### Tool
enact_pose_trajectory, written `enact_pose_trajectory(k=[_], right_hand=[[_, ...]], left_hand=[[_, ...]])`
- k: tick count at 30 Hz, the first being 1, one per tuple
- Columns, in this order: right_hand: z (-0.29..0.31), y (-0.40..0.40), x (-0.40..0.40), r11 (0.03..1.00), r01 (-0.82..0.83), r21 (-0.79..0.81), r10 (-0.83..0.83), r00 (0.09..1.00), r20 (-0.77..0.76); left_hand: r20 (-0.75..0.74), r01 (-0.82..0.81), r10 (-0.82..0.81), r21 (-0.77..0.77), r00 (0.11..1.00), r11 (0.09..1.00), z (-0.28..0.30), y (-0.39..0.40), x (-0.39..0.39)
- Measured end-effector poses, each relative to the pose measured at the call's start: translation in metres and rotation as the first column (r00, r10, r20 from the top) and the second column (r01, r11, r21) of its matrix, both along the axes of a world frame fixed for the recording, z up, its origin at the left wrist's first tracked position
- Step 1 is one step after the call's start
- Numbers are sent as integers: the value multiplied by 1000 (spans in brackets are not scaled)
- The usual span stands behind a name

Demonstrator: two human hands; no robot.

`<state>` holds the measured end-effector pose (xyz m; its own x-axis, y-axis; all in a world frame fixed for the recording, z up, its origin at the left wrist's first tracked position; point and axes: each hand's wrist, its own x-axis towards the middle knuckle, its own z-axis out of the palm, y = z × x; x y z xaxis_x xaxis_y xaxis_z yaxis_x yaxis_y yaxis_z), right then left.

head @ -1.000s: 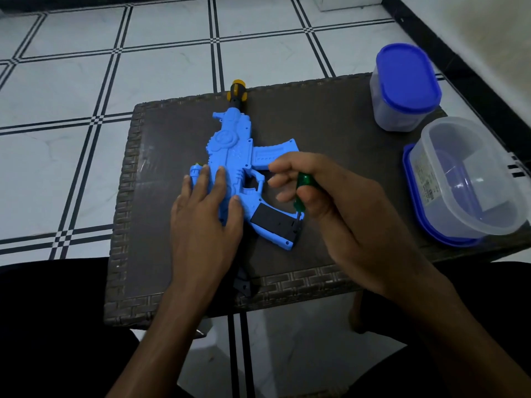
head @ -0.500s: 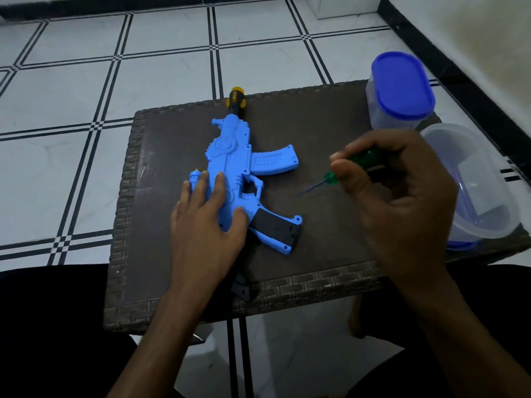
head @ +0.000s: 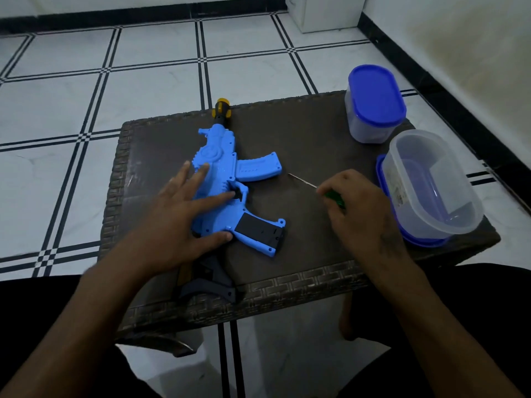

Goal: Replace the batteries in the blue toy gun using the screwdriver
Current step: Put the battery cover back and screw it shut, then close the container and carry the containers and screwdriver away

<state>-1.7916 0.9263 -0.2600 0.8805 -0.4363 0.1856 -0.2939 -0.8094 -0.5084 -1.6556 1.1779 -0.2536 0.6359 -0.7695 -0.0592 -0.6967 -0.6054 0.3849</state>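
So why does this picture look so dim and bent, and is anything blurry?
Head view: dim, bluish light; the wide lens bows the floor's tile lines; the left hand on the toy gun is slightly smeared at the fingertips; the right hand and screwdriver look sharper.

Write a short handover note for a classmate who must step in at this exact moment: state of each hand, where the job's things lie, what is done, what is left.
Left hand: fingers straight, pressing the blue toy gun flat on the brown table.
Right hand: grips the green-handled screwdriver, tip lifted clear of the gun, pointing towards it.
Nearby: lidded tub; open clear tub resting on its blue lid.
Done: gun steadied, tool in hand.
Left: the black grip panel looks closed; whether its screw is out cannot be told. Open it, swap batteries, refasten. No batteries are visible.
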Motion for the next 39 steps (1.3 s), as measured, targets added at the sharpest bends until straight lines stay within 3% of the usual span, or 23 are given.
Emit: enact_pose_trajectory(k=[3, 9, 17, 25, 30, 34, 35, 37, 39], right_hand=[[-5, 1, -1, 999, 27, -22, -30, 993, -116], [-8, 2, 1, 994, 67, -84, -78, 987, -140], [-13, -4, 1, 993, 79, -84, -90, 987, -130], [-15, -2, -1, 993, 62, -105, -74, 991, -115], [11, -3, -9, 989, 78, -124, -72, 996, 53], [45, -30, -26, 974, 171, -148, -146, 975, 166], [50, -39, -29, 966, 201, -160, -182, 975, 125], [56, -59, -35, 940, 279, -194, -303, 948, -102], [55, -76, -41, 917, 337, -216, -397, 834, -384]], left_hand=[[105, 47, -54, 73, 993, 996, -1, -11, 4], [204, -27, 4, 108, 979, 994, 1, -18, -5], [357, -295, 262, 39, 896, 955, -7, -39, -42], [325, -339, 302, 62, 896, 939, -9, -41, -50], [292, -310, 290, 24, 911, 950, -3, -38, -53], [283, -255, 273, -98, 920, 962, 3, -54, -54], [272, -245, 270, -122, 924, 962, 4, -59, -54], [264, -213, 250, -161, 932, 964, 6, -72, -56], [251, -175, 225, -206, 941, 963, 9, -85, -60]])
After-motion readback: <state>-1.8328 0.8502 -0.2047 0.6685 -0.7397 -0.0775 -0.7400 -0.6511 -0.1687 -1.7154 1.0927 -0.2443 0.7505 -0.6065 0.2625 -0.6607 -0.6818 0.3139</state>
